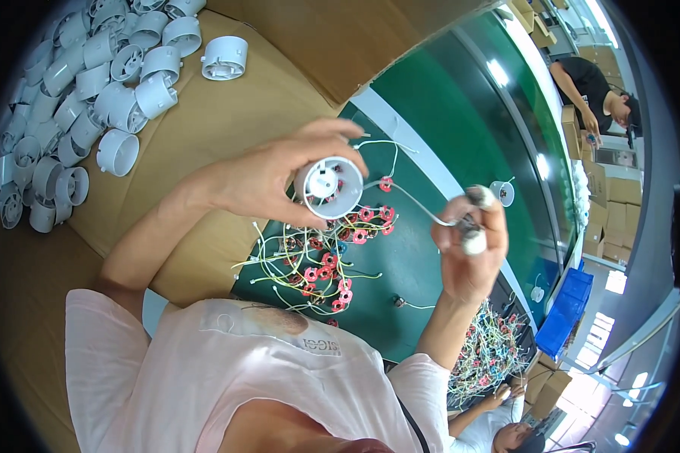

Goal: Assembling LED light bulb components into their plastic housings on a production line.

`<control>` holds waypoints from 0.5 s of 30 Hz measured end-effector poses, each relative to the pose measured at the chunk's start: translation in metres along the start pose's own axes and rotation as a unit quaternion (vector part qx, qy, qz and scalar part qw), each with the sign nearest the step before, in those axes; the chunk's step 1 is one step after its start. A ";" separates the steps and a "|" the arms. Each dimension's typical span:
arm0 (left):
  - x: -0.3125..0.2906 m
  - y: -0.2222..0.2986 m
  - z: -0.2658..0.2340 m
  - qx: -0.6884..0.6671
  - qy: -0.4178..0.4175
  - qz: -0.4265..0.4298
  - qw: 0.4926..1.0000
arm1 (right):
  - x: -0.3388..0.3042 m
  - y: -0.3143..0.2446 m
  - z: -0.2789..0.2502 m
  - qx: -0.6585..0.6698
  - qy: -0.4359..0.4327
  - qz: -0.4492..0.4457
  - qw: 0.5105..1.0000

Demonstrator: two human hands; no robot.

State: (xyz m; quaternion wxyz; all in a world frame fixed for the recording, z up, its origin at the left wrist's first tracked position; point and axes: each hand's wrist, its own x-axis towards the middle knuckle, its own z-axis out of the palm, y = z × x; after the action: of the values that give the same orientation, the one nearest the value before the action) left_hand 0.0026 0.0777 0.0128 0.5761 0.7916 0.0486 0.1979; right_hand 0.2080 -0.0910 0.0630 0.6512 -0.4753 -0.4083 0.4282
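Observation:
My left hand (268, 180) is closed round a white cup-shaped plastic housing (348, 198), its open side facing up. Inside it shows a round white centre piece, with bits of red visible through the gaps. From the housing's rim a white wire (410, 195) stretches across to my right hand (468, 266). That hand is pinched on the wire's far end; white covers sit on two fingertips, and blur hides the exact grip. Below the housing lies a tangled pile of small red round parts with thin wires (329, 260) on the green work surface (378, 321).
Many white housings (117, 106) fill a cardboard box (196, 136) at left. One housing (502, 193) stands on the green conveyor (521, 234). Another wire heap (491, 351) lies at lower right, near a co-worker (499, 419). A blue bin (566, 311) and a second person (589, 87) are beyond.

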 end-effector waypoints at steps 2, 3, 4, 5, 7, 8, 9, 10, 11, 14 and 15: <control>-0.001 0.006 -0.003 0.009 0.035 0.028 0.999 | -0.002 -0.013 0.004 0.039 0.023 -0.023 0.999; -0.001 0.007 -0.004 0.003 0.048 0.014 0.999 | -0.002 -0.017 0.007 0.039 0.023 -0.024 0.999; -0.001 0.008 -0.005 -0.003 0.060 0.000 0.998 | -0.001 -0.020 0.012 0.023 0.011 -0.054 0.998; -0.001 0.009 -0.006 -0.008 0.073 -0.015 0.997 | -0.001 -0.021 0.017 0.007 -0.002 -0.083 0.996; 0.000 0.008 -0.005 -0.034 0.081 -0.031 0.996 | 0.001 -0.019 0.026 -0.008 -0.016 -0.113 0.993; 0.000 0.008 -0.005 -0.060 0.089 -0.047 0.993 | 0.004 -0.016 0.030 -0.025 -0.044 -0.149 0.988; 0.000 0.007 -0.005 -0.087 0.097 -0.064 0.989 | 0.008 -0.014 0.035 -0.042 -0.072 -0.184 0.979; -0.001 0.007 -0.006 -0.086 0.099 -0.064 0.989 | 0.012 -0.012 0.039 -0.059 -0.100 -0.219 0.969; -0.002 0.006 -0.008 -0.108 0.090 -0.069 0.988 | 0.015 -0.009 0.041 -0.058 -0.102 -0.220 0.969; -0.005 0.005 -0.014 -0.152 0.074 -0.080 0.982 | 0.020 0.003 0.043 -0.093 -0.123 -0.203 0.967; -0.006 0.006 -0.016 -0.156 0.062 -0.078 0.983 | 0.019 0.005 0.043 -0.093 -0.125 -0.203 0.967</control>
State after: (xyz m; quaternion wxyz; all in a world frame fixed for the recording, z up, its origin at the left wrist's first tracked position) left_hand -0.0096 0.0878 0.0206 0.7019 0.6720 0.1146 0.2065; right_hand 0.1723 -0.0601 0.0700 0.6214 -0.3834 -0.6124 0.3030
